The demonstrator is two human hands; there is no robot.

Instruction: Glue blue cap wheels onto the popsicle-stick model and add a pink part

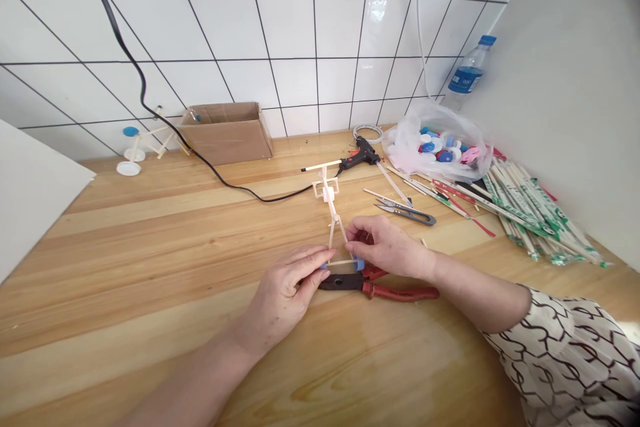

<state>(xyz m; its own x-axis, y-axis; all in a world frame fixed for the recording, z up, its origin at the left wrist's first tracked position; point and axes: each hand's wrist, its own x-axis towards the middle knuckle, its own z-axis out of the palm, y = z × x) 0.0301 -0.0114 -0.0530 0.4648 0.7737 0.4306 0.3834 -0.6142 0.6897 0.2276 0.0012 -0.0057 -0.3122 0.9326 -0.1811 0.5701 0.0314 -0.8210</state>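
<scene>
A small model made of thin wooden sticks (331, 210) lies on the wooden table (150, 247), with blue bottle caps at its near end. My left hand (287, 290) pinches the left blue cap of the model. My right hand (385, 245) pinches the right blue cap (359, 264). Red-handled pliers (385, 288) lie just under both hands. The model's far end reaches toward the black glue gun (357, 157).
Scissors (407, 211) and loose sticks lie right of the model. A plastic bag of bottle caps (440, 143), wrapped chopsticks (530, 210) and a water bottle (467, 73) are at the right. A cardboard box (227, 132), a second stick model (143, 143) and a black cable (150, 100) sit at the back.
</scene>
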